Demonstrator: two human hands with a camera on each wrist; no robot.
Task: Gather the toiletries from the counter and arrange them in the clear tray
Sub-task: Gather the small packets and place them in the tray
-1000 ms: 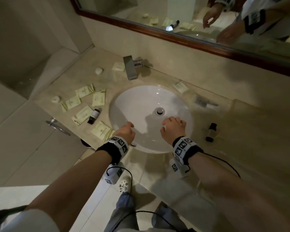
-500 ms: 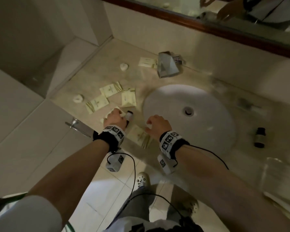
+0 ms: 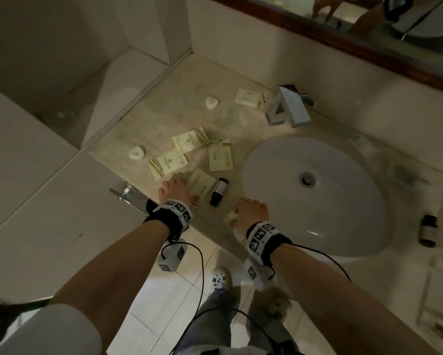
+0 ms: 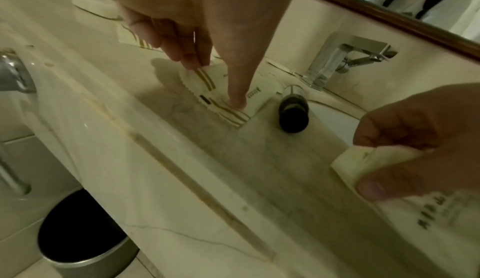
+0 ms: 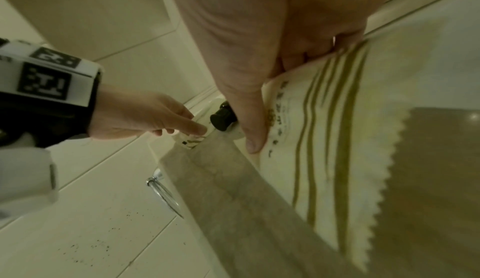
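The right hand (image 3: pixel 252 210) is pinching a cream sachet (image 5: pixel 337 139) between thumb and fingers at the near tabletop (image 3: pixel 215 124) edge. Just beyond, the left hand (image 3: pixel 175 190) is pressing its fingers (image 4: pixel 237 98) on another sachet (image 3: pixel 202 184). A dark bottle (image 3: pixel 219 192) is lying beside it.

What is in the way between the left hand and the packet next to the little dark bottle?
Nothing visible is. The left hand has its fingers touching that packet on the counter. The dark bottle lies beside the packet, to its right, not between hand and packet.
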